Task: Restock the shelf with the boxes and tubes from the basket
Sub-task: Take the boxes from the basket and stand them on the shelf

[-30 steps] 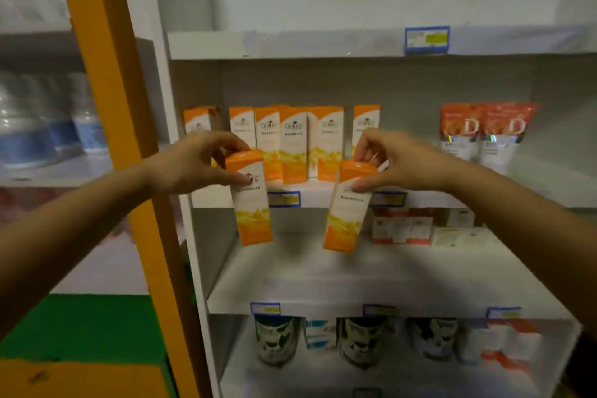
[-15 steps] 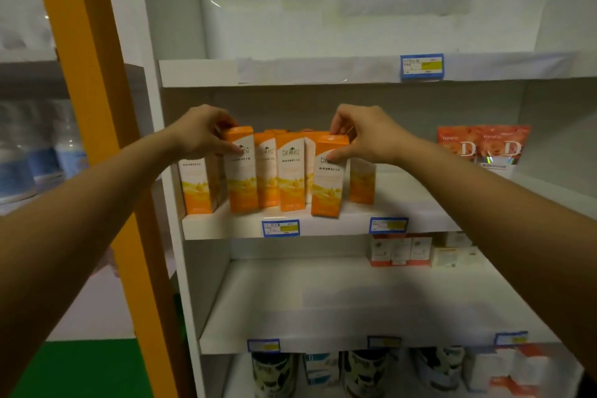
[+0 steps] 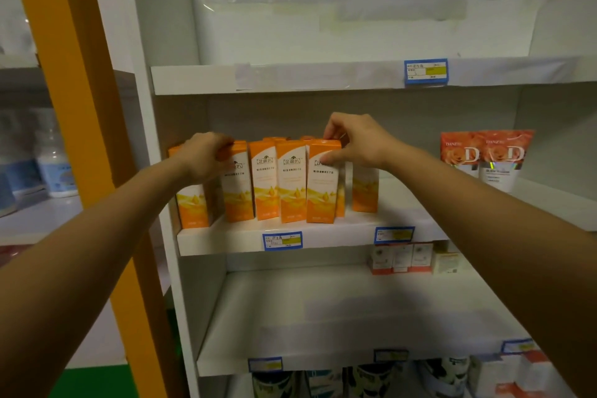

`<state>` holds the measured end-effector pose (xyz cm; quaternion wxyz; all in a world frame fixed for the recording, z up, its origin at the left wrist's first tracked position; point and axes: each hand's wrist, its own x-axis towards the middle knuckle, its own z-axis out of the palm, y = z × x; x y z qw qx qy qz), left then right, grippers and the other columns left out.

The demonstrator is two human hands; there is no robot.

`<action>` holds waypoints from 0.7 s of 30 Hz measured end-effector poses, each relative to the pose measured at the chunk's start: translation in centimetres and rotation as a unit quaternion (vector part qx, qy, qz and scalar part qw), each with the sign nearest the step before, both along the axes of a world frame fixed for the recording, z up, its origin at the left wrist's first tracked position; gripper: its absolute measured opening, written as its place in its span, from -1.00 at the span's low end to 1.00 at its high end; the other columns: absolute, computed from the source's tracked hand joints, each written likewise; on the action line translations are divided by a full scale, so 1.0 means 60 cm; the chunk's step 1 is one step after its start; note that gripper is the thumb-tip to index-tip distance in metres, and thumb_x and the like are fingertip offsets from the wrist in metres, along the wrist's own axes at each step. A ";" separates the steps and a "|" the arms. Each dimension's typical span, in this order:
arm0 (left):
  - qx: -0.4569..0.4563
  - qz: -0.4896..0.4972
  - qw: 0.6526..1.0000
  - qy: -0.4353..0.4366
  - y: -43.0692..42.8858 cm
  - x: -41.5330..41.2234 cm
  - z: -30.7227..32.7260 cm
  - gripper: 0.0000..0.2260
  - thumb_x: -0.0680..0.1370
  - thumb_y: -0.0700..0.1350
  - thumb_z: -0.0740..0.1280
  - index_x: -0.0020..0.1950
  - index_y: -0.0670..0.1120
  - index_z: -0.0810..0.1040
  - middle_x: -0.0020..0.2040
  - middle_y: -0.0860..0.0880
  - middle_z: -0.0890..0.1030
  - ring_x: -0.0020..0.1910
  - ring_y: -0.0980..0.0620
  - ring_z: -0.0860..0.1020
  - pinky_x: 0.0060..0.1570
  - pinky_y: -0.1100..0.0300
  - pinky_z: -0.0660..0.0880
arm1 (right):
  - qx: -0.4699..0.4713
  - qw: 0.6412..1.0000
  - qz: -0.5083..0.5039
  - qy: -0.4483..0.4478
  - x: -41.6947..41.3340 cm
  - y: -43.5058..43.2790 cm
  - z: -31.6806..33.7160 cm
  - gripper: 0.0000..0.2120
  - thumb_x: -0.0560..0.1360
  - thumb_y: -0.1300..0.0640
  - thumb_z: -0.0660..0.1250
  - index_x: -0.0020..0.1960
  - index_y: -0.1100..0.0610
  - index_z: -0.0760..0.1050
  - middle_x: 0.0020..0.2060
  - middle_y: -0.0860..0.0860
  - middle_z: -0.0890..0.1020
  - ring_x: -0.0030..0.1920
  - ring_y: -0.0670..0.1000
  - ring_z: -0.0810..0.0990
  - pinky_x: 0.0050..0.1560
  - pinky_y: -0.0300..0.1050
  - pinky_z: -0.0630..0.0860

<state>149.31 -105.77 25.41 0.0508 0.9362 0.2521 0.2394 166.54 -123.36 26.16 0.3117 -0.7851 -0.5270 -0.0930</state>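
1. Head view: both bare hands reach into the middle white shelf (image 3: 323, 241), where a row of tall orange-and-white cardboard boxes (image 3: 292, 184) stands upright near the front edge.
2. Left hand (image 3: 206, 155) is curled over the top of the second box from the left (image 3: 237, 187), fingers closed on its orange cap; this box stands on the shelf board, touching the next box in the row.
3. Right hand (image 3: 353, 142) pinches the top of the rightmost front-row box (image 3: 323, 186), thumb on its face and fingers behind; the box stands on the board, pressed against its neighbour.
4. Half a second ago both boxes were already at the row with the same grips; one second ago they hung in the air below this shelf, tilted. Now they sit squarer and closer in line.
5. Another box of the same kind (image 3: 365, 189) stands further back, partly hidden behind the right wrist, and one more (image 3: 192, 207) stands at the far left under the left wrist.
6. Two orange-red and white squeeze tubes (image 3: 484, 158) stand at the right end of the same shelf, well apart from the boxes.
7. Blue-framed price tags (image 3: 282, 241) are stuck on the shelf edge. No basket is in view.
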 end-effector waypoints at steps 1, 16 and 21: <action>0.019 0.007 1.000 0.008 0.000 0.003 -0.001 -0.64 0.54 -0.24 0.25 0.34 -0.21 0.38 0.30 -0.24 0.44 0.28 -0.21 0.43 0.24 0.00 0.40 | -0.001 1.000 0.001 0.002 0.001 0.003 0.001 -0.74 0.39 0.12 0.44 -0.02 0.08 0.39 0.02 0.02 0.54 0.00 0.00 0.52 -0.07 -0.17 0.50; 0.162 0.079 0.980 0.087 -0.010 0.008 -0.020 -0.38 0.53 -0.12 0.27 0.51 -0.12 0.05 0.49 -0.17 0.18 0.45 -0.18 0.19 0.38 -0.06 0.24 | -0.015 0.971 -0.113 -0.211 0.007 0.016 -0.045 -0.49 0.48 -0.06 0.29 0.39 0.00 0.30 0.33 0.03 0.35 0.32 0.08 0.30 0.29 -0.02 0.29; 0.173 0.048 0.983 0.040 -0.033 0.000 -0.031 -0.41 0.52 -0.15 0.27 0.49 -0.12 0.11 0.49 -0.15 0.20 0.46 -0.16 0.19 0.39 -0.03 0.22 | 0.062 0.971 -0.103 -0.207 -0.003 -0.013 -0.066 -0.50 0.50 0.01 0.26 0.41 0.04 0.26 0.35 0.03 0.34 0.33 0.06 0.31 0.29 -0.05 0.29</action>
